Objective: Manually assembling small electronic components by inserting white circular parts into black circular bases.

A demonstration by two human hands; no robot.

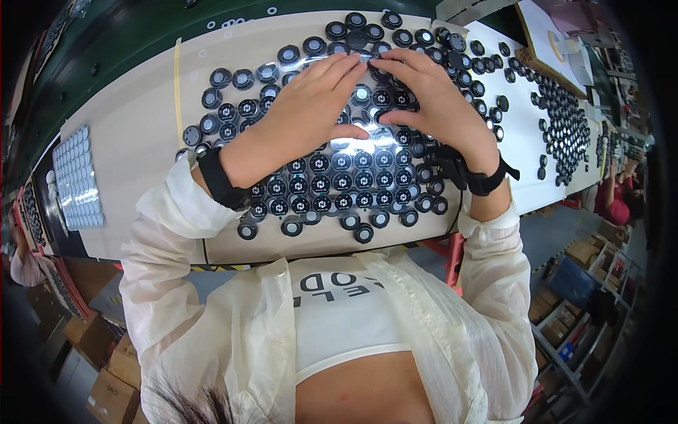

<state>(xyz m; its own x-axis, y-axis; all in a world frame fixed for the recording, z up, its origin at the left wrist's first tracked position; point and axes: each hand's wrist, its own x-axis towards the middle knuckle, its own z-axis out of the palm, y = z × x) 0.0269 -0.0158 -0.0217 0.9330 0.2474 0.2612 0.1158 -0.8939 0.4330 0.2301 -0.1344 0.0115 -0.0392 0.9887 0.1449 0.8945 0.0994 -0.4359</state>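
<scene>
A transparent plastic sheet or shallow tray (351,146), shiny with glare, lies over rows of black round parts (320,162) with white marks on their faces. My left hand (311,102) rests over its far part, fingers stretched toward the far edge and thumb apart. Facing it, my right hand (432,92) has its fingers extended and thumb spread, the fingertips of both hands nearly meeting at the far edge. Neither hand is closed around anything. Loose black discs with pale centres (289,54) lie around the rows; my palms hide some parts.
A sheet of pale round stickers (78,177) lies at the left end of the table. Yellow tape (178,92) crosses the tabletop. More black discs (565,131) crowd the white surface at the right, near a box (554,46). A green surface (141,42) runs along the far side.
</scene>
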